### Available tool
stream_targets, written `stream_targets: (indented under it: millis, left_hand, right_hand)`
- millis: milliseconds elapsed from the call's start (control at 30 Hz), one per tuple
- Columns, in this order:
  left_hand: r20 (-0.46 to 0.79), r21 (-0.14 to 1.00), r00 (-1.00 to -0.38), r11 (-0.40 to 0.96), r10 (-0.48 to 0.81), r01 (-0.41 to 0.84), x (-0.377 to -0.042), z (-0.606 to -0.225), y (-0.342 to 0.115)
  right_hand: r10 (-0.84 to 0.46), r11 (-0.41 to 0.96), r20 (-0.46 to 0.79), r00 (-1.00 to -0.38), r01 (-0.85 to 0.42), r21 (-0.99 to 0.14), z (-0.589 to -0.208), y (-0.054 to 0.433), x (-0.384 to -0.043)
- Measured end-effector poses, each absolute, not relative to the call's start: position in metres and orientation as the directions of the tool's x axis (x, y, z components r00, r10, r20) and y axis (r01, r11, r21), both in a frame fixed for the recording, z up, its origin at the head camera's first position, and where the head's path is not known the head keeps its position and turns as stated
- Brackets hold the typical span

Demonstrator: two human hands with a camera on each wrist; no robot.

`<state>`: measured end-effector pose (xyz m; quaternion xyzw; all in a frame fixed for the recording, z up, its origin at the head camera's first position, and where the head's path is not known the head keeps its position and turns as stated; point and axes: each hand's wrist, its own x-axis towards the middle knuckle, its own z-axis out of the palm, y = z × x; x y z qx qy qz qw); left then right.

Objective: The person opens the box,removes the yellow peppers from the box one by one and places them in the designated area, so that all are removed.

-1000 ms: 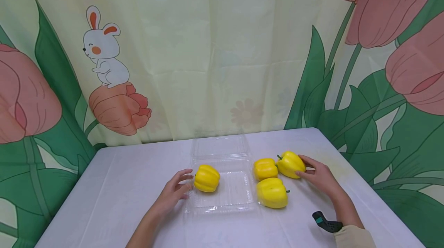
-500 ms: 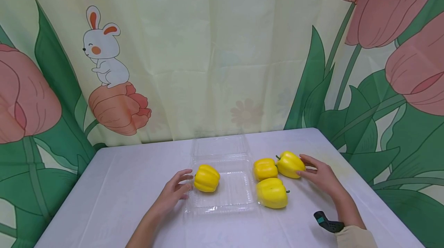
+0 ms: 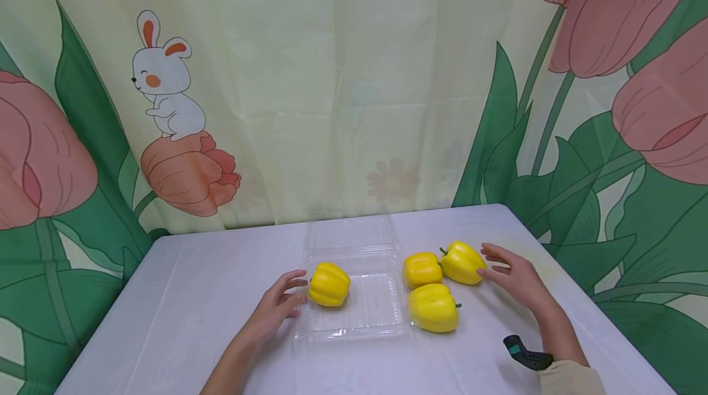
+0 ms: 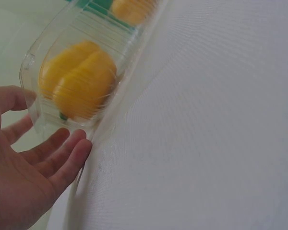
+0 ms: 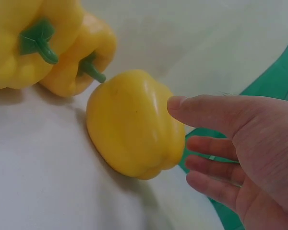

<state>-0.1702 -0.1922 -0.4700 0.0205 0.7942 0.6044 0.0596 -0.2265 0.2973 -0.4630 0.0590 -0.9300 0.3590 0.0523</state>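
A clear plastic clamshell box lies with its lid back on the table. One yellow bell pepper sits in its left part. My left hand is at the box's left side, its relaxed fingers against or very near the clear wall in the left wrist view. To the right of the box, a small group holds a bell pepper at the front, one behind it and one farthest right. Beside that last pepper is my right hand, fingers spread and holding nothing; its thumb is close to the pepper.
A white cloth covers the table. Behind its back edge hangs a curtain printed with tulips and a rabbit. A black strap is on the right wrist.
My right hand has drawn slightly to the right, and its fingers have come away from the far-right pepper. The left hand, box and peppers stay practically where they were.
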Motion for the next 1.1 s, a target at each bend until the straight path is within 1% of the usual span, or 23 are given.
stream_targets:
  millis: [133, 433, 533, 633, 1100]
  left_hand:
    - [-0.068, 0.962, -0.992, 0.270, 0.104, -0.037, -0.170, -0.470, -0.192]
    - [-0.068, 0.961, -0.993, 0.274, 0.099, -0.039, -0.170, -0.469, -0.192]
    - [-0.068, 0.961, -0.993, 0.275, 0.096, -0.039, -0.170, -0.470, -0.192]
    - [-0.067, 0.960, -0.993, 0.276, 0.097, -0.037, -0.170, -0.470, -0.192]
    - [-0.067, 0.961, -0.993, 0.273, 0.101, -0.037, -0.170, -0.470, -0.193]
  right_hand:
    - [-0.076, 0.738, 0.159, -0.984, -0.163, -0.655, -0.468, 0.301, -0.232]
    - [-0.067, 0.736, 0.144, -0.987, -0.146, -0.661, -0.446, 0.290, -0.219]
    - [-0.087, 0.718, 0.128, -0.988, -0.151, -0.679, -0.439, 0.287, -0.215]
    - [-0.077, 0.723, 0.135, -0.988, -0.148, -0.675, -0.437, 0.285, -0.213]
    - [-0.088, 0.709, 0.201, -0.976, -0.203, -0.675, -0.446, 0.286, -0.220]
